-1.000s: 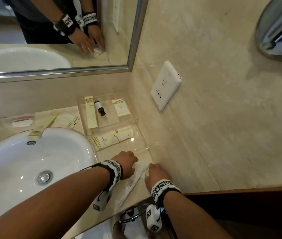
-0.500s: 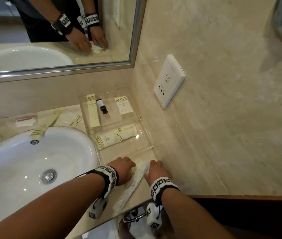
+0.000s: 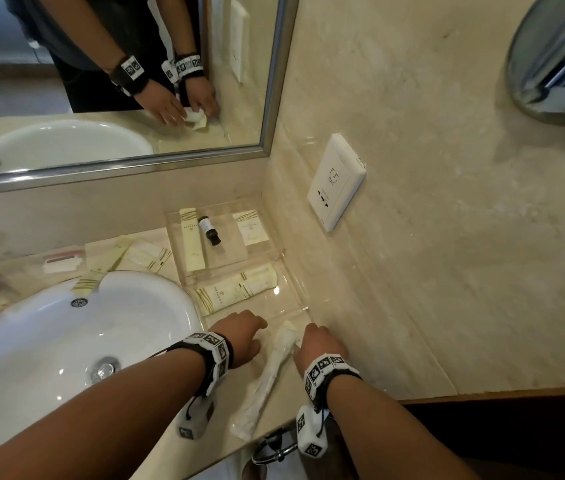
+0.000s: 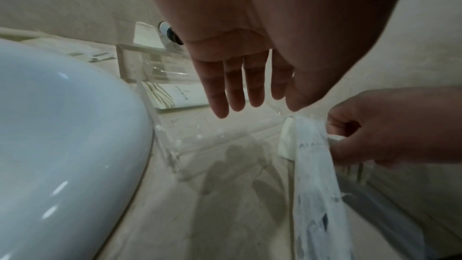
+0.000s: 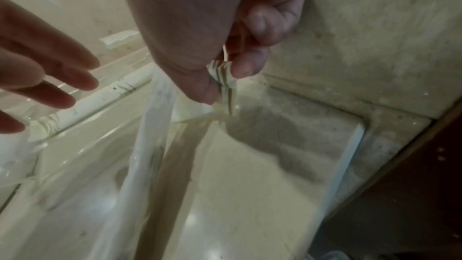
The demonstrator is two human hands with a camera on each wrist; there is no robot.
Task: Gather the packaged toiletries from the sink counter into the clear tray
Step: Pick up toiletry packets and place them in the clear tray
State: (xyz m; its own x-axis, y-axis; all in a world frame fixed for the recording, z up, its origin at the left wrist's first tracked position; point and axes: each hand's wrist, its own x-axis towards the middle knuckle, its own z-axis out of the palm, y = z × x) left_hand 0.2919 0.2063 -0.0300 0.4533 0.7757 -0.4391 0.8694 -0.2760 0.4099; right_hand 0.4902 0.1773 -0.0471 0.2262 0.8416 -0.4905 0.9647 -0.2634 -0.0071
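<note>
The clear tray stands in the counter's back right corner, beside the basin. It holds a long cream box, a small dark-capped bottle, a sachet and a striped cream packet. My right hand pinches a folded striped cream packet and the far end of a long white wrapped packet, which trails back to the counter's front edge. My left hand hovers with straight fingers over the tray's near compartment, holding nothing. More cream packets lie behind the basin.
The white basin fills the left. One striped packet overhangs its rim, and a white and red item lies further back. A wall socket is on the right wall. A metal ring hangs under the counter edge.
My right hand has gathered up the far end of the long white packet. My left hand has come off it and shifted a little forward over the tray.
</note>
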